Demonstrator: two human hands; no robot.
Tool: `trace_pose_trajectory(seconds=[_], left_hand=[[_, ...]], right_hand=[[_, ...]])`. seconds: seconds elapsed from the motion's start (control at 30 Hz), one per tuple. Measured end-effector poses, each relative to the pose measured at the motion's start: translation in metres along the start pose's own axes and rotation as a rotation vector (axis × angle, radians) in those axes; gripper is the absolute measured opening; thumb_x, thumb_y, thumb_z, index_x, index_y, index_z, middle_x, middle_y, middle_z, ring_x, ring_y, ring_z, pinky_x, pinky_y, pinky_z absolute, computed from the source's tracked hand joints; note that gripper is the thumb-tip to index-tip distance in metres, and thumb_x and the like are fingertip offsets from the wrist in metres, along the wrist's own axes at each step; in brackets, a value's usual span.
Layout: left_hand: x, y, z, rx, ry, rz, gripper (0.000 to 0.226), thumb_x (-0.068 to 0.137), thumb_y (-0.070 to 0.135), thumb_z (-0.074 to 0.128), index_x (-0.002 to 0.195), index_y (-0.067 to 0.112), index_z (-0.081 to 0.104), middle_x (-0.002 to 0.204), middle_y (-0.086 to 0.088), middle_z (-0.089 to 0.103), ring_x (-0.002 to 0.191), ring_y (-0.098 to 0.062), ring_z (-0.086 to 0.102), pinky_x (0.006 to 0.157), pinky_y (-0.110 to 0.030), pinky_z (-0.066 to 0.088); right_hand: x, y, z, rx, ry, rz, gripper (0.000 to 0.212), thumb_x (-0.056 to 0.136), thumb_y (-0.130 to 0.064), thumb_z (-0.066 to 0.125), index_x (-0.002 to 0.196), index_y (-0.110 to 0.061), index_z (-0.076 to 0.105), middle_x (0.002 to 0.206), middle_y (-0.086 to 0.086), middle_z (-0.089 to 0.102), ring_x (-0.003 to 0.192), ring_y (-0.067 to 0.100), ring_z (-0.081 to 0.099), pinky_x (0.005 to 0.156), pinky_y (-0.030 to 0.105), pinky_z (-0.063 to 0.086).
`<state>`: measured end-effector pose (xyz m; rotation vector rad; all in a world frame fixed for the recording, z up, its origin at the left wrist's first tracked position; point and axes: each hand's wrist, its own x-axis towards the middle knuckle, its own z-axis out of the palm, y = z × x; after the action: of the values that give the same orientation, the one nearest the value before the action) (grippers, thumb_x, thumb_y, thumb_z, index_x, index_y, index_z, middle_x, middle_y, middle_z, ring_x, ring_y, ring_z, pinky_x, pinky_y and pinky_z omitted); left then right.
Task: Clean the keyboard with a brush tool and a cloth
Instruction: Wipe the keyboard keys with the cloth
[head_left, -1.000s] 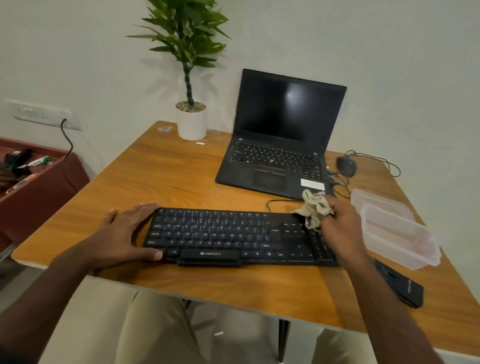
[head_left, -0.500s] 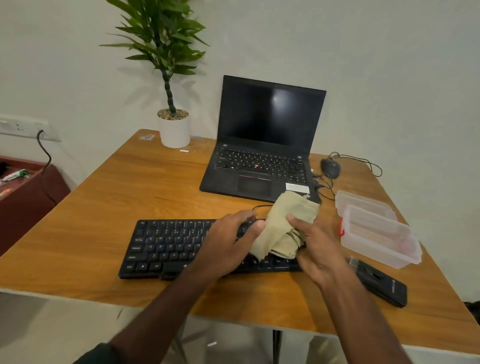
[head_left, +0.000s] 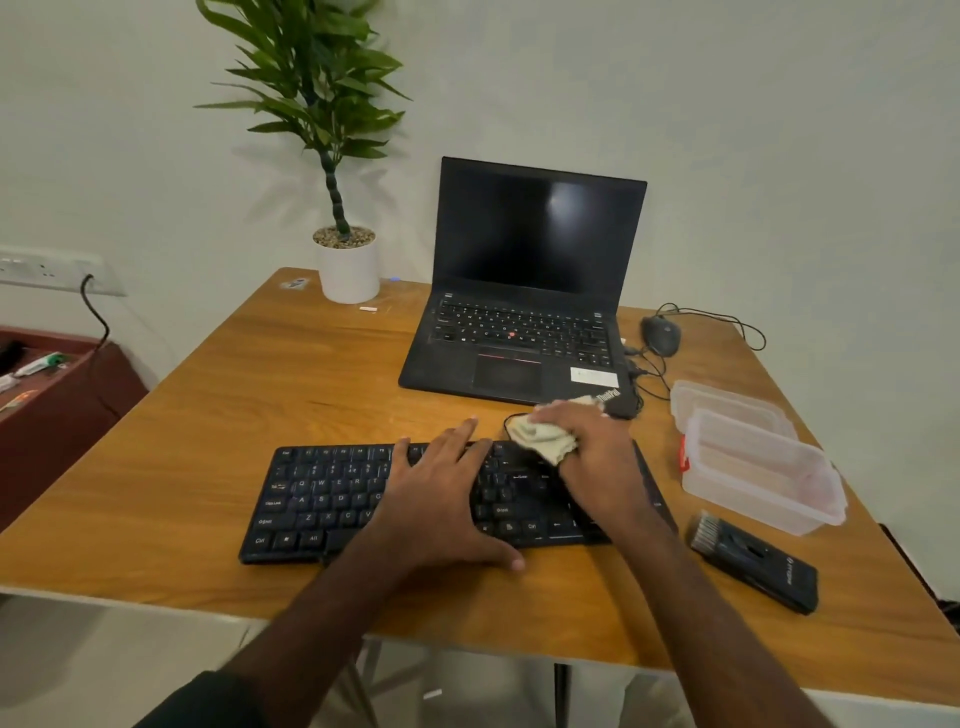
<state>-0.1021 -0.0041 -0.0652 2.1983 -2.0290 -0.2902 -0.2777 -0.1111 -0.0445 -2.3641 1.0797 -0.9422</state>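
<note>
A black keyboard (head_left: 332, 499) lies across the near part of the wooden table (head_left: 260, 384). My left hand (head_left: 441, 493) rests flat on its middle keys, fingers straight and spread. My right hand (head_left: 597, 457) grips a bunched beige cloth (head_left: 540, 439) and presses it on the keyboard's upper right keys. The black brush tool (head_left: 753, 564) lies on the table to the right of the keyboard, bristles pointing away from me, apart from both hands.
An open black laptop (head_left: 519, 312) stands behind the keyboard. A wired mouse (head_left: 661, 335) and cables lie to its right. Two clear plastic containers (head_left: 753, 462) sit at the right edge. A potted plant (head_left: 345, 260) stands at the back left.
My left hand let go of the cloth and settled flat on the middle keys. My right hand bunched the cloth up and pushed it down onto the upper right keys.
</note>
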Motion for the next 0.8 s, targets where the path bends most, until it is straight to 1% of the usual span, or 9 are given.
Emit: trace_pose_trajectory(seconds=[0.1,0.27,0.37,0.47,0.53,0.6,0.7,0.73,0.8], left_hand=[[0.002,-0.004,0.003,0.041,-0.015,-0.019,0.143,0.045,0.104,0.047,0.159,0.028,0.005,0.167,0.009,0.005,0.152,-0.012,0.005,0.121,-0.059,-0.003],[0.005,-0.005,0.003,0.066,-0.003,-0.010,0.144,0.043,0.105,0.045,0.158,0.028,0.007,0.165,0.010,0.012,0.151,-0.012,0.011,0.121,-0.057,0.003],[0.005,-0.005,0.002,0.072,0.002,-0.013,0.144,0.042,0.106,0.043,0.158,0.028,0.007,0.165,0.010,0.012,0.150,-0.012,0.012,0.122,-0.056,0.003],[0.005,-0.006,0.003,0.065,-0.003,-0.015,0.145,0.041,0.106,0.043,0.158,0.028,0.007,0.165,0.008,0.012,0.151,-0.014,0.012,0.122,-0.056,0.003],[0.005,-0.006,0.003,0.065,-0.013,-0.016,0.145,0.041,0.106,0.043,0.158,0.027,0.006,0.165,0.007,0.012,0.151,-0.015,0.011,0.122,-0.057,0.004],[0.006,-0.007,0.001,0.075,-0.023,-0.009,0.147,0.041,0.106,0.043,0.158,0.027,0.006,0.164,0.006,0.014,0.150,-0.016,0.012,0.122,-0.057,0.005],[0.009,-0.008,-0.001,0.093,-0.030,-0.004,0.150,0.038,0.107,0.043,0.158,0.026,0.006,0.163,0.006,0.017,0.148,-0.017,0.015,0.121,-0.058,0.009],[0.010,-0.008,-0.002,0.102,-0.028,0.000,0.150,0.037,0.108,0.043,0.158,0.026,0.007,0.162,0.006,0.018,0.148,-0.017,0.016,0.120,-0.058,0.010],[0.010,-0.010,-0.002,0.111,-0.016,0.002,0.150,0.037,0.108,0.042,0.158,0.025,0.008,0.162,0.005,0.020,0.148,-0.017,0.017,0.120,-0.058,0.009]], right_hand=[[-0.002,0.004,0.005,-0.236,-0.260,-0.089,0.037,0.083,-0.003,0.067,0.114,-0.022,0.074,0.121,-0.004,0.071,0.119,0.014,0.057,0.110,0.041,0.041],[0.003,0.022,-0.011,-0.095,-0.332,-0.096,0.038,0.069,0.007,0.068,0.092,-0.022,0.079,0.109,-0.007,0.074,0.112,0.009,0.060,0.102,0.039,0.048],[0.001,0.023,-0.018,-0.051,-0.423,-0.174,0.034,0.068,0.008,0.066,0.081,-0.022,0.078,0.100,-0.013,0.075,0.109,0.002,0.060,0.097,0.031,0.048],[-0.006,0.023,-0.025,0.058,-0.496,-0.195,0.033,0.068,0.004,0.061,0.077,-0.023,0.078,0.089,-0.010,0.076,0.101,0.005,0.064,0.091,0.031,0.051],[-0.008,0.028,-0.031,0.235,-0.438,-0.101,0.036,0.068,0.004,0.060,0.072,-0.028,0.077,0.082,-0.007,0.075,0.092,0.012,0.068,0.083,0.037,0.055],[-0.006,0.035,-0.034,0.386,-0.194,0.028,0.044,0.070,0.011,0.058,0.074,-0.028,0.078,0.083,-0.004,0.076,0.089,0.017,0.071,0.083,0.045,0.058],[-0.008,0.030,-0.031,0.318,0.200,0.193,0.053,0.078,0.016,0.059,0.103,-0.027,0.076,0.112,-0.007,0.074,0.111,0.008,0.066,0.101,0.040,0.053],[-0.010,0.022,-0.028,0.240,0.209,0.175,0.051,0.082,0.012,0.061,0.112,-0.028,0.072,0.121,-0.006,0.070,0.119,0.005,0.060,0.108,0.035,0.047],[-0.018,0.007,-0.017,0.097,0.003,0.121,0.046,0.090,0.001,0.062,0.125,-0.028,0.066,0.137,-0.005,0.060,0.131,0.004,0.047,0.117,0.025,0.031]])
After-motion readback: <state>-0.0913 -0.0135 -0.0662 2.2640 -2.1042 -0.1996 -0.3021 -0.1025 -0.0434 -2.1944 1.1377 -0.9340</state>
